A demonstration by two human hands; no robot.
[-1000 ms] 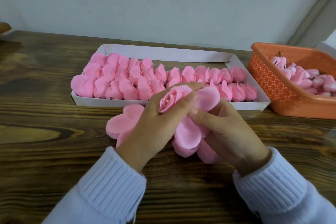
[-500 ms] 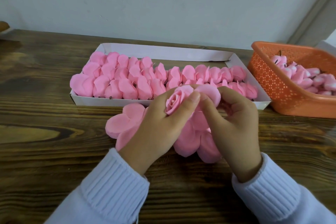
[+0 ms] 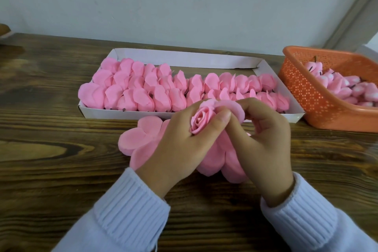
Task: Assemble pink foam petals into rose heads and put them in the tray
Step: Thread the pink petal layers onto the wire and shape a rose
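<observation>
Pink rose bud [image 3: 201, 121], between left hand [image 3: 180, 149], right hand [image 3: 263, 143]

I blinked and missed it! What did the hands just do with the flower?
The right hand lifted and its fingers curled over a petal, folding it against the bud. The left hand kept holding the bud; tray and basket stayed.

the one head-worn camera is looking forward and down from the near edge of the tabletop [image 3: 53, 170], close in, facing the wall [image 3: 184, 2].
</observation>
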